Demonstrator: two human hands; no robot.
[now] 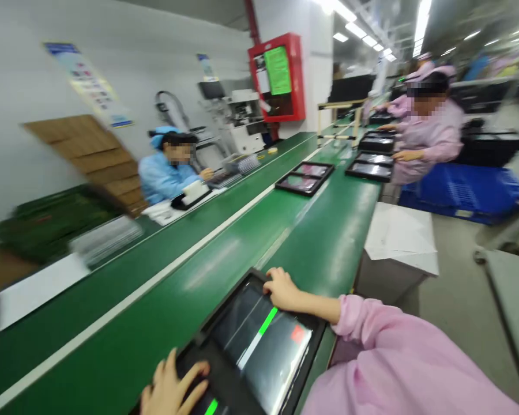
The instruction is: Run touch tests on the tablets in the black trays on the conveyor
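Observation:
Right in front of me, at the near end of the green belt, lies a black two-compartment tray (214,360). A flat glossy screen panel (259,337) fills its right-hand compartment, with a bright green strip and a red-orange square label on it. My right hand (285,291) grips the tray's far rim, its fingertips curled at the panel's edge. At the lower left, my left hand (173,385) holds the tray's left side, thumb and fingers apart across the rim. The second compartment is partly hidden by that hand and the frame's edge; part of a green strip shows there.
The green conveyor belt (225,259) runs away from me. Farther along lies another black tray (305,177) with two panels. A co-worker in pink (432,129) handles trays on the right; another in blue (164,173) sits left. A white-topped box (400,233) stands beside the belt.

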